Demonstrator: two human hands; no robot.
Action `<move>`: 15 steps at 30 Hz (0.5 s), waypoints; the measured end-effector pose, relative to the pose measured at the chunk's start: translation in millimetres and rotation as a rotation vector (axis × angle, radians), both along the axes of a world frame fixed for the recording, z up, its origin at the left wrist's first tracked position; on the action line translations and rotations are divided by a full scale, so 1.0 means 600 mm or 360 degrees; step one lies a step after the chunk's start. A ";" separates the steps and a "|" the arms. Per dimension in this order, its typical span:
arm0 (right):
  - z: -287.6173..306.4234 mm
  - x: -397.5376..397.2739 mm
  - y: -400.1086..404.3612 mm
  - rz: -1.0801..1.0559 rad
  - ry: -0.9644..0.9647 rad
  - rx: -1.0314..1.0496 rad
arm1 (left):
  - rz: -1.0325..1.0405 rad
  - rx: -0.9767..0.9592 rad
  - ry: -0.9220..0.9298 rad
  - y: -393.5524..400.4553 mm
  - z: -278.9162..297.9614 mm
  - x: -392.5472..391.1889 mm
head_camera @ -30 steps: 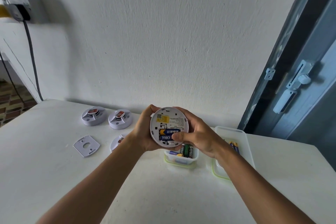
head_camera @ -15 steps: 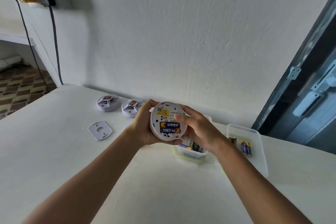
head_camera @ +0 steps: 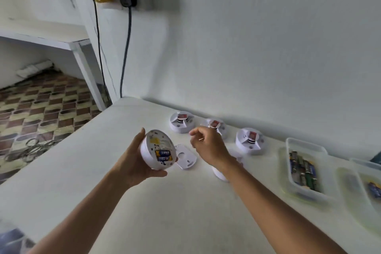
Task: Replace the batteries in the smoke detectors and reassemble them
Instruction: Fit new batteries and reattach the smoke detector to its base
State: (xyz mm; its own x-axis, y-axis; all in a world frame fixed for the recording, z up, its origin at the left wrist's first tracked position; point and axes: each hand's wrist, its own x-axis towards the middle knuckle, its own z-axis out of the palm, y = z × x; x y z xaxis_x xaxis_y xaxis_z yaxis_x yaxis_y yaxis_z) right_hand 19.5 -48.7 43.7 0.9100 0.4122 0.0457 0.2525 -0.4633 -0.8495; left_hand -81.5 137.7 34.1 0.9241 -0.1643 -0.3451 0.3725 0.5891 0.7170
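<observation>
White detector (head_camera: 158, 151) gripped by left hand (head_camera: 132, 163) alone, right hand (head_camera: 208, 146) released, loosely curled.

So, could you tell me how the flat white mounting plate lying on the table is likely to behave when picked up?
The mounting plate looks thin, moulded plastic, so probably light and fairly stiff. Lying flat on the table, it should neither roll nor tip, though its low edge may be awkward to pinch.
</observation>
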 end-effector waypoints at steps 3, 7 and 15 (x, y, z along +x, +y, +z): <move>-0.044 -0.002 0.056 0.0176 -0.0080 -0.0569 | 0.0018 -0.0024 -0.0014 0.040 -0.035 -0.020; -0.077 -0.004 0.091 0.0313 -0.0183 -0.1085 | 0.0073 0.0012 -0.0010 0.057 -0.065 -0.016; -0.070 -0.003 0.108 0.0357 -0.0343 -0.1225 | 0.0065 -0.0127 -0.0113 0.070 -0.096 -0.009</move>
